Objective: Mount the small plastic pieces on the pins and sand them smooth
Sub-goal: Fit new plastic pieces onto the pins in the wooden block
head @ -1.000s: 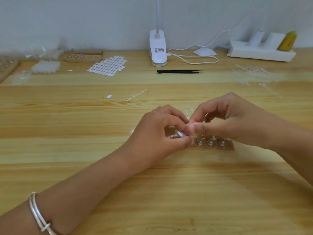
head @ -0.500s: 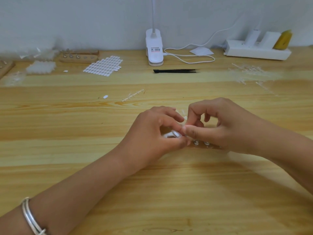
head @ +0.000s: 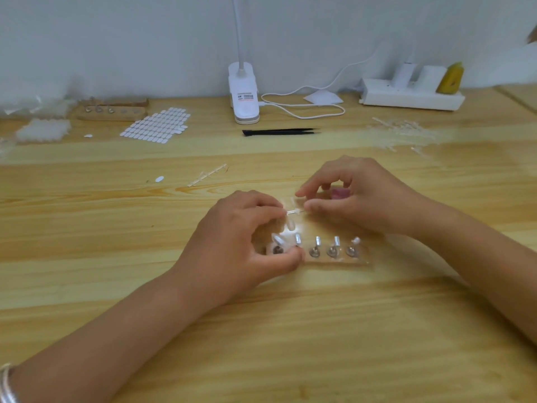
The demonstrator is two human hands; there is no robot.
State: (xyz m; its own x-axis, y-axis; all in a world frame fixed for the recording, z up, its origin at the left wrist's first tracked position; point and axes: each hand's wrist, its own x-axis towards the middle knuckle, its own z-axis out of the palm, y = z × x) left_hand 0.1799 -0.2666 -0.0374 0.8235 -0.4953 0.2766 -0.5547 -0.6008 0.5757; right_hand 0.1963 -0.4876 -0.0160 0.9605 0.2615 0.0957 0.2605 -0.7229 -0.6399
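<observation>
A small wooden block (head: pixel 359 261) with a row of metal pins (head: pixel 316 242) lies on the table in front of me. A clear plastic piece (head: pixel 277 238) sits on the leftmost pin. My left hand (head: pixel 241 242) rests at the block's left end, its thumb at the block's front. Its fingertips pinch one end of a thin clear plastic strip (head: pixel 295 212), from which a small clear piece (head: pixel 290 223) hangs. My right hand (head: pixel 357 196) pinches the strip's other end, just behind the block.
Farther back lie black tweezers (head: pixel 280 131), a sheet of white pieces (head: pixel 157 126), a second wooden pin block (head: pixel 112 112), a white lamp base (head: pixel 243 94) with cable, a power strip (head: pixel 412 96), and clear plastic scraps (head: pixel 404 129). A loose white piece (head: pixel 159 179) and a sprue (head: pixel 207 174) lie mid-table.
My hands have drawn apart and back from over the block, baring the pins. The thin clear strip now shows stretched between the two sets of fingertips.
</observation>
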